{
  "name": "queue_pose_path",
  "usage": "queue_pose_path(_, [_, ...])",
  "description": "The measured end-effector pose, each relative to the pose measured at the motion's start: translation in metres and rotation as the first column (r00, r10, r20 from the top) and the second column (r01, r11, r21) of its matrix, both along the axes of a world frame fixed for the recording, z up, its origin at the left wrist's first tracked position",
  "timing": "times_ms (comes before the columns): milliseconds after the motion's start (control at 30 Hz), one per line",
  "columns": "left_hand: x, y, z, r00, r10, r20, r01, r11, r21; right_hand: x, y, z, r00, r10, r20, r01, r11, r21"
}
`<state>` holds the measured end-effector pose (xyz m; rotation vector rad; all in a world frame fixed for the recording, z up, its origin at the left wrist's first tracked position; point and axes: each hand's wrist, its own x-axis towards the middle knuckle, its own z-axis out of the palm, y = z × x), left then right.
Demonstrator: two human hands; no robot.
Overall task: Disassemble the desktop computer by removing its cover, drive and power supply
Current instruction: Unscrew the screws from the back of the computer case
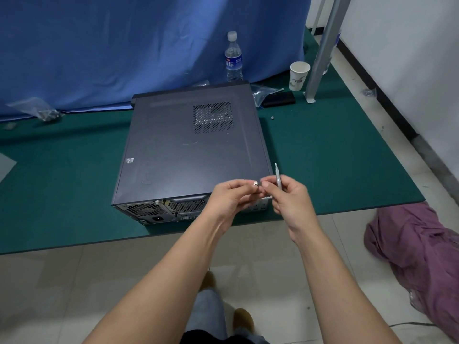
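Observation:
A dark grey desktop computer (188,150) lies on its side on the green mat (323,157), its rear panel with fan grille and power socket facing me. Its side cover with a perforated vent is on top and closed. My left hand (231,199) and my right hand (290,197) meet above the case's near right corner. Between the fingertips of both hands sits a small silver screw (255,184). My right hand also grips a thin silver screwdriver (277,176) that points up and away.
A water bottle (233,58) and a paper cup (298,75) stand behind the case by a blue curtain. A black flat object (279,99), plastic bags, a loose screw (272,117) and a metal post (323,50) are near. A purple cloth (417,256) lies on the tiled floor.

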<state>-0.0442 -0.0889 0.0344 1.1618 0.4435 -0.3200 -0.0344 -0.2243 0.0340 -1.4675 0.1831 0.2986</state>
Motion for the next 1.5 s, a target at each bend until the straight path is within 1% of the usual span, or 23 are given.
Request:
queue_pose_path(67, [0.009, 0.003, 0.008, 0.999, -0.010, 0.045, 0.006, 0.996, 0.084, 0.011, 0.005, 0.007, 0.994, 0.032, 0.104, -0.022, 0.995, -0.100])
queue_pose_path(200, [0.029, 0.011, 0.020, 0.993, -0.026, 0.118, 0.004, 0.982, 0.187, 0.035, 0.011, 0.016, 0.976, 0.092, 0.199, -0.044, 0.972, -0.230])
queue_pose_path(300, [0.048, 0.016, 0.025, 0.988, -0.043, 0.150, 0.011, 0.979, 0.206, 0.056, 0.013, 0.022, 0.964, 0.130, 0.234, -0.052, 0.949, -0.311])
queue_pose_path(400, [0.072, 0.020, 0.025, 0.987, -0.060, 0.152, 0.034, 0.985, 0.167, 0.080, 0.013, 0.024, 0.951, 0.160, 0.264, -0.053, 0.927, -0.371])
queue_pose_path(500, [0.098, 0.025, 0.022, 0.982, -0.114, 0.150, 0.094, 0.987, 0.131, 0.108, 0.013, 0.021, 0.939, 0.188, 0.287, -0.026, 0.873, -0.487])
queue_pose_path(567, [0.120, 0.027, 0.020, 0.976, -0.148, 0.159, 0.116, 0.974, 0.193, 0.131, 0.013, 0.017, 0.939, 0.188, 0.287, -0.006, 0.845, -0.535])
queue_pose_path(600, [0.132, 0.028, 0.018, 0.972, -0.160, 0.171, 0.108, 0.953, 0.283, 0.143, 0.012, 0.014, 0.943, 0.175, 0.282, 0.006, 0.840, -0.543])
queue_pose_path(633, [0.144, 0.030, 0.015, 0.966, -0.178, 0.188, 0.085, 0.905, 0.416, 0.157, 0.010, 0.012, 0.949, 0.159, 0.272, 0.018, 0.834, -0.551])
queue_pose_path(700, [0.169, 0.036, 0.010, 0.941, -0.252, 0.226, 0.033, 0.731, 0.681, 0.184, 0.005, 0.007, 0.961, 0.128, 0.244, 0.038, 0.816, -0.577])
queue_pose_path(733, [0.182, 0.040, 0.008, 0.920, -0.307, 0.245, 0.004, 0.632, 0.775, 0.197, 0.002, 0.005, 0.966, 0.115, 0.232, 0.046, 0.806, -0.591])
queue_pose_path(800, [0.209, 0.047, 0.002, 0.876, -0.417, 0.244, -0.041, 0.439, 0.898, 0.224, -0.005, -0.003, 0.972, 0.114, 0.206, 0.042, 0.776, -0.629])
queue_pose_path(833, [0.223, 0.048, -0.001, 0.864, -0.454, 0.219, -0.048, 0.358, 0.932, 0.236, -0.008, -0.008, 0.974, 0.123, 0.191, 0.033, 0.755, -0.655])
queue_pose_path(933, [0.263, 0.048, -0.013, 0.860, -0.497, 0.115, -0.036, 0.166, 0.985, 0.274, -0.014, -0.027, 0.979, 0.138, 0.153, 0.016, 0.688, -0.726])
queue_pose_path(1067, [0.292, 0.042, -0.034, 0.864, -0.503, -0.018, -0.005, -0.043, 0.999, 0.320, -0.016, -0.059, 0.985, 0.156, 0.075, -0.038, 0.616, -0.786])
queue_pose_path(1100, [0.294, 0.041, -0.038, 0.864, -0.502, -0.031, -0.010, -0.079, 0.997, 0.330, -0.015, -0.068, 0.986, 0.161, 0.052, -0.056, 0.599, -0.799])
queue_pose_path(1167, [0.295, 0.041, -0.042, 0.866, -0.500, -0.029, -0.028, -0.106, 0.994, 0.347, -0.013, -0.085, 0.986, 0.168, 0.013, -0.085, 0.566, -0.820])
queue_pose_path(1400, [0.293, 0.040, -0.037, 0.866, -0.499, -0.022, -0.032, -0.100, 0.994, 0.380, -0.007, -0.125, 0.978, 0.176, -0.111, -0.178, 0.438, -0.881])
queue_pose_path(1500, [0.293, 0.040, -0.036, 0.867, -0.497, -0.026, -0.028, -0.101, 0.995, 0.387, -0.003, -0.130, 0.977, 0.186, -0.102, -0.175, 0.433, -0.884])
